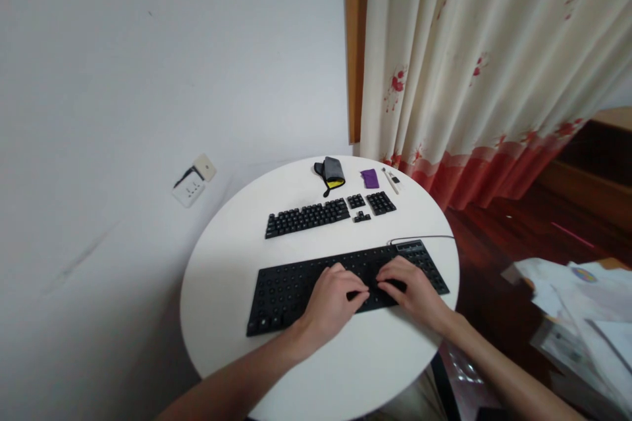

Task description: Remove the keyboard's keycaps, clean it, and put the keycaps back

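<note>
A black keyboard base, mostly stripped of its keycaps, lies across the front of the white round table. A few keycaps still sit at its lower left corner. Over the right-middle part of the base, my left hand is closed in a pinch, thumb against fingers. Facing it from the right, my right hand is pinched too. Anything between the fingertips is too small or dark to make out. Behind the base, the loose black keycaps are laid out in keyboard order, in separate blocks.
At the back of the table lie a grey and yellow cloth, a purple cloth and a slim white tool. A cable runs off the right edge. The wall borders the left; a curtain hangs behind.
</note>
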Motion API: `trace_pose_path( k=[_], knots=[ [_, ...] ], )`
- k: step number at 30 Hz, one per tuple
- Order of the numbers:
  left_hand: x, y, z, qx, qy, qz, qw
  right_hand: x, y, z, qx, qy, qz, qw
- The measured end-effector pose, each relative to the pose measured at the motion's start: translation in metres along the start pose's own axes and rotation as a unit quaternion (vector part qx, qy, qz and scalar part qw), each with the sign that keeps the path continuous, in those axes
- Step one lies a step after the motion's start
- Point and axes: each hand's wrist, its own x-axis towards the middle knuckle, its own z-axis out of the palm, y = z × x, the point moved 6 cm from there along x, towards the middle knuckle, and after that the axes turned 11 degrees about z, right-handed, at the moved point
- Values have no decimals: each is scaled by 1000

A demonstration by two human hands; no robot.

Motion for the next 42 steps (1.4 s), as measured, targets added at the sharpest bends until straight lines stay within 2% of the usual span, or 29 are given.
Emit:
trace_pose_path(
  k=[4, 10, 17, 20, 27, 32, 37, 40, 42],
  knots=[
    [-9, 6, 7, -7, 8, 5, 1000, -24, 2, 6, 20, 11, 12, 1000],
    [-13, 10, 6, 28, -1, 23, 999, -30, -3, 15, 0, 15, -21, 1000],
    [-14, 20, 10, 109, -16, 50, 993, -28, -12, 19, -111, 0, -97, 989],
    [-14, 20, 12, 124, -17, 60, 990, -29, -14, 20, -155, -7, -108, 982],
    [-15, 22, 12, 144, -34, 83, 985, -31, -13, 21, -161, -9, -95, 982],
    [-19, 28, 12, 185, -71, 102, 975, -34, -12, 18, -169, 4, -74, 983],
    [-22, 26, 12, 162, -79, 83, 980, -38, -15, 16, -177, -9, -46, 983],
    [-11, 17, 5, 112, -70, 69, 989, -31, -19, 9, -158, -10, -37, 987],
    [7, 2, -7, 92, -43, 54, 993, -15, -21, -1, -148, 15, -33, 988]
  ],
)
